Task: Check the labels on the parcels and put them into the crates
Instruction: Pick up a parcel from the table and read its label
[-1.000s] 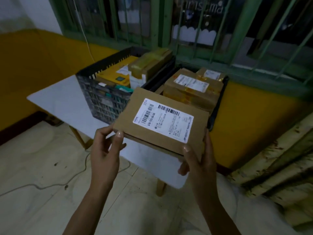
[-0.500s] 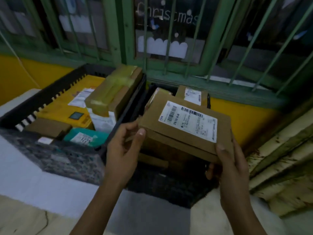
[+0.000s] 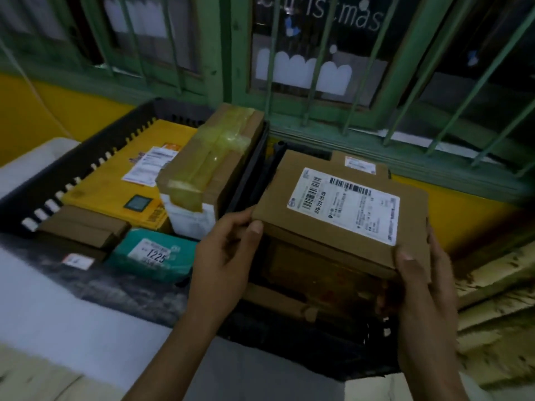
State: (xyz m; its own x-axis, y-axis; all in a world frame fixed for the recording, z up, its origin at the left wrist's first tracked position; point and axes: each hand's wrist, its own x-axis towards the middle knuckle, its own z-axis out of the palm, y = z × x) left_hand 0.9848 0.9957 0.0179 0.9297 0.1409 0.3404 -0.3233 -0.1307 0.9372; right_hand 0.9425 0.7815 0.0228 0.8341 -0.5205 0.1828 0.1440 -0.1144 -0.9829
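Over the right crate, a flat parcel held face-up at its near corners.
Stiff cardboard, thin and probably light, with smooth faces, so corner grips suit it: left hand pinches the near-left corner, thumb on top; right hand clamps the near-right corner. Its long axis runs left to right, right end slightly nearer the person; the label faces up, barcode along the far edge. Brown parcels lie beneath; contact with them cannot be told. Left crate, alongside on the surface, is packed too.
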